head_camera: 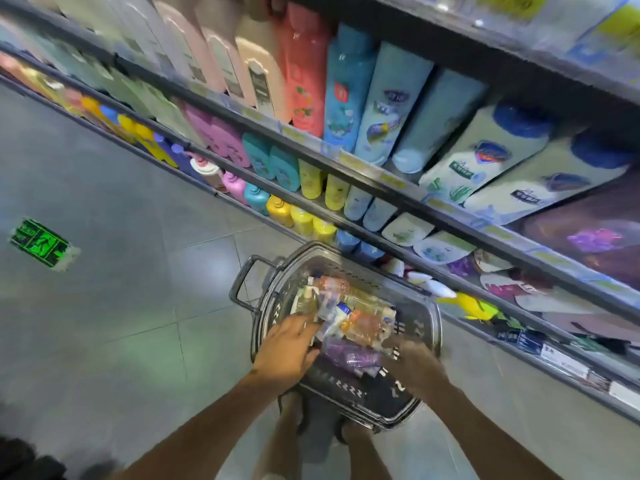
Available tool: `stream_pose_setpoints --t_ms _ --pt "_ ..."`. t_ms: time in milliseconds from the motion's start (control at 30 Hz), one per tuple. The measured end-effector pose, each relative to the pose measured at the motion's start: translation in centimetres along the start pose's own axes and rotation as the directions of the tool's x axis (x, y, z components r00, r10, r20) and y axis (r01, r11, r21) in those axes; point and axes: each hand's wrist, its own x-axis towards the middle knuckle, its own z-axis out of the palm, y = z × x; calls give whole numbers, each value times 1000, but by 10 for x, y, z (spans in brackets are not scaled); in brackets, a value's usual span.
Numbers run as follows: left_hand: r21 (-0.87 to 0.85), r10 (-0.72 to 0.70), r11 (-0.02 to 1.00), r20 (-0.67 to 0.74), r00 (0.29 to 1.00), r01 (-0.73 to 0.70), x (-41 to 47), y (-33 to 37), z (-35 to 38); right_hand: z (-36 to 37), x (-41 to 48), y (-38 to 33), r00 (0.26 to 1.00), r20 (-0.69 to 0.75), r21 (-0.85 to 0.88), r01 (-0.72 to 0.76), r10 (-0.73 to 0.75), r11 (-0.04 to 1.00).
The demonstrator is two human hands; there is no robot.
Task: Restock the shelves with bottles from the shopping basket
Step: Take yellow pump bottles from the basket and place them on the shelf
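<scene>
A dark plastic shopping basket (431, 327) stands on the floor below me, against the foot of the shelves. Inside lie several bottles: an orange one (363, 325), a purple one (349, 356) and pale ones toward the far end. My left hand (287, 351) reaches into the near left of the basket, fingers spread over the bottles. My right hand (415, 368) hovers over the near right side, blurred by motion, so its grasp is unclear. The shelves (374, 178) rise to the right, packed with coloured bottles.
The basket's pull handle (244, 275) sticks out to the left. Grey floor tiles (114, 306) spread to the left, with a green exit sticker (38, 242). My feet (304, 420) are just under the basket's near end. Bottom shelf items (467, 304) lie close beside the basket.
</scene>
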Motion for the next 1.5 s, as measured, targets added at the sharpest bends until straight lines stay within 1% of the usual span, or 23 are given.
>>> stream_pose_setpoints --t_ms 167,367,467,600,733,933,1033,1100,1233,1400,1500 --pt "-12 -37 999 14 999 37 33 -25 58 48 58 22 1000 13 11 -18 18 1000" --pt "-40 -46 998 30 999 47 73 -49 130 118 127 50 993 51 157 -115 109 981" --pt "-43 -25 999 49 999 27 81 -59 164 147 154 67 973 94 146 -223 211 964" --pt "-35 -21 999 60 998 23 86 -68 201 178 185 94 934 81 179 -357 348 917" --pt "-44 -39 998 88 995 43 83 -78 225 197 207 109 900 95 207 -436 426 875" --pt "-55 -36 998 -7 999 36 84 -82 235 208 228 119 903 57 216 -428 426 878" --pt "-53 -21 998 -16 1000 20 83 -84 237 208 232 121 914 81 85 -404 398 911" --pt "-53 -20 998 -12 1000 19 83 -83 236 207 229 121 920 88 39 -386 382 922" --pt "-49 -45 998 27 999 46 84 -79 230 194 214 109 935 77 94 -354 348 931" --pt "-80 -56 995 77 995 62 84 -70 216 160 188 86 947 93 136 -318 308 938" --pt "-94 -40 994 111 993 50 86 -60 202 136 170 77 968 115 156 -241 225 958"
